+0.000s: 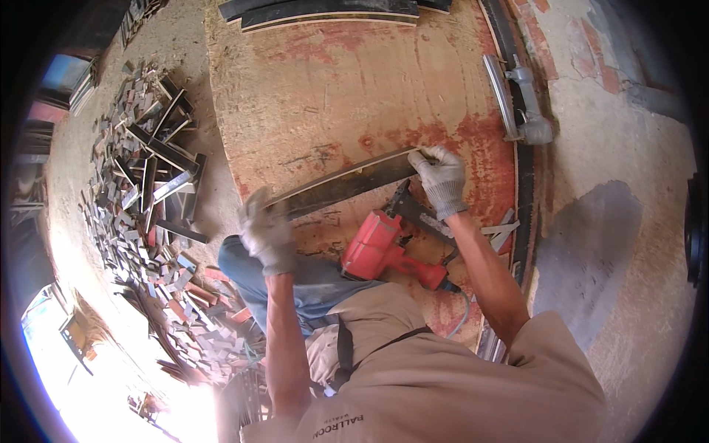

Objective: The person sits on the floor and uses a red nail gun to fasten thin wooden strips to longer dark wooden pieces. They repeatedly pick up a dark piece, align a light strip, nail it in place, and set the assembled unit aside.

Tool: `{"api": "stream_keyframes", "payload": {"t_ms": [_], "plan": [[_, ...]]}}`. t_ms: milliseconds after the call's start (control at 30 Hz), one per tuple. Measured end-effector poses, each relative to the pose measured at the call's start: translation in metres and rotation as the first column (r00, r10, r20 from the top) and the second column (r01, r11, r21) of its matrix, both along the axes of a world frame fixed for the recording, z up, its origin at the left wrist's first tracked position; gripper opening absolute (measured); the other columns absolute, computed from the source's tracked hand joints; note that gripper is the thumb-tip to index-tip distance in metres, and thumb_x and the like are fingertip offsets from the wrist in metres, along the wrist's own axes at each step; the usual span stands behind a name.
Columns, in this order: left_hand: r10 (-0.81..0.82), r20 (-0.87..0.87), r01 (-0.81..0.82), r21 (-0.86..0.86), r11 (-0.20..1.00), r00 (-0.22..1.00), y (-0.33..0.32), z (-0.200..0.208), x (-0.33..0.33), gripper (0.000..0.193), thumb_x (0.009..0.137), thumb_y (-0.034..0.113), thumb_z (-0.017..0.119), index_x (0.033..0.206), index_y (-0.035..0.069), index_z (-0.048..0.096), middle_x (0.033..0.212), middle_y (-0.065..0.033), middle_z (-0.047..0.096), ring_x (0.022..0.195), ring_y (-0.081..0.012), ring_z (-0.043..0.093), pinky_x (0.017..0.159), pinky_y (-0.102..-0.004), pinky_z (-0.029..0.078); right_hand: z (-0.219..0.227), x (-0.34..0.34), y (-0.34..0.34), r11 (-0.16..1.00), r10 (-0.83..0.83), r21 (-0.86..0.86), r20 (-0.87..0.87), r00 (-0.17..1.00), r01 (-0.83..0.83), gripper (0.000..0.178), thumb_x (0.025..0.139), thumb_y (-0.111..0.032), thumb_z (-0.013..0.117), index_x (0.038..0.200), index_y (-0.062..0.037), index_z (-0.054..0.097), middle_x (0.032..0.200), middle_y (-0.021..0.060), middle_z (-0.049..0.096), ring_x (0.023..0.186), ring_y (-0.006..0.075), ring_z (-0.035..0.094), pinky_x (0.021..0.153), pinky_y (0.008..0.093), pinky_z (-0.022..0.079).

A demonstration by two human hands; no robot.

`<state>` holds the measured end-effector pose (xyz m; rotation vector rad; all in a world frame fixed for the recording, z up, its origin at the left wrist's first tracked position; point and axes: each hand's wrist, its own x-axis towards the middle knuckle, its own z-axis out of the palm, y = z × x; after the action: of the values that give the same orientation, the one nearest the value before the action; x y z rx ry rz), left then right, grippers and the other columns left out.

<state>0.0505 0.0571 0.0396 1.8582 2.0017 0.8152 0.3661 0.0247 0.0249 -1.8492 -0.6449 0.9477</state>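
Note:
A long, narrow wooden strip (pixel 347 180) with a dark face and a pale edge spans between my gloved hands, above a stained plywood board. My right hand (pixel 443 179) is closed on its right end, fingers over the top edge. At the left end is my left hand (pixel 266 232), blurred by motion but apparently gripping the strip there. Just below the strip, a red nail gun (pixel 375 247) lies on the plywood beside my bent leg, and a thin hose (pixel 465 314) runs from its handle end.
The plywood board (pixel 317 96) carries dark strips (pixel 332 13) stacked at its far edge. A grey metal air tool (pixel 528 107) lies at the right edge beside a silvery bar (pixel 499 96). Left, a heap of wood offcuts (pixel 140 214) covers the floor. Thin pale pieces (pixel 502 230) lie right.

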Motion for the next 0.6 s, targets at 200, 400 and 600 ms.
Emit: {"api": "stream_keyframes", "payload": {"t_ms": [200,400,600], "plan": [[-0.342,0.141,0.365,-0.195,0.911,0.929,0.023,-0.006,0.051,0.021,0.085,0.028,0.078,0.096,0.011,0.080,0.095,-0.0102,0.076,0.091,-0.0310,0.069,0.103,-0.0432,0.046,0.007,-0.002,0.005,0.991,-0.086,-0.108,-0.066,0.994,0.078,0.015,0.088,-0.007,0.082,0.099,0.0017,0.077,0.082,0.0040,0.075,0.071,0.0070,0.066,0.062,0.0238,0.053],[-0.280,0.158,0.307,-0.184,0.934,0.947,0.027,-0.011,0.064,0.006,0.078,0.017,0.079,0.081,0.012,0.076,0.084,-0.0083,0.073,0.087,-0.0318,0.066,0.083,-0.0448,0.051,0.012,0.006,0.000,1.000,-0.001,-0.021,0.043,0.999,0.002,0.024,0.094,-0.011,0.076,0.112,0.0042,0.072,0.085,0.0086,0.075,0.071,0.0132,0.068,0.063,0.0286,0.054],[-0.309,0.086,0.319,-0.165,0.933,0.947,0.027,-0.013,0.060,0.008,0.078,0.016,0.078,0.077,0.011,0.072,0.083,-0.0093,0.071,0.085,-0.0340,0.065,0.080,-0.0472,0.051,0.074,-0.033,-0.108,0.763,0.642,-0.363,0.523,0.561,-0.534,0.075,0.091,-0.016,0.069,0.154,0.0059,0.033,0.115,0.0212,0.067,0.101,0.0337,0.066,0.087,0.0466,0.051]]}}
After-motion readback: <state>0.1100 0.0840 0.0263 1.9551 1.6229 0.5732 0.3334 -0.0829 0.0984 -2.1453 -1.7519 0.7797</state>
